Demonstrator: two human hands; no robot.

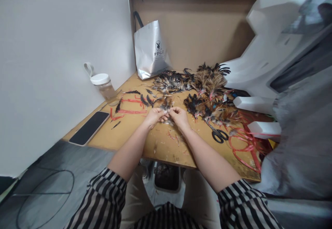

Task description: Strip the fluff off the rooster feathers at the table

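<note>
My left hand and my right hand meet over the middle of the table, fingertips pressed together on a small bunch of brown and dark feathers. The feathers fan out beyond my fingers, and the quill ends are hidden by them. Behind lies a heap of black and white feathers. To the right are bundles of brown and black feathers, some bound with pink at the base. Black-handled scissors lie right of my right hand. Red strips and loose dark feathers lie on the left.
A phone lies at the table's left edge, near a lidded bottle. A silver bag stands at the back. Tangled red ribbon and white foam-like pieces are at the right. A dark bin sits below the table.
</note>
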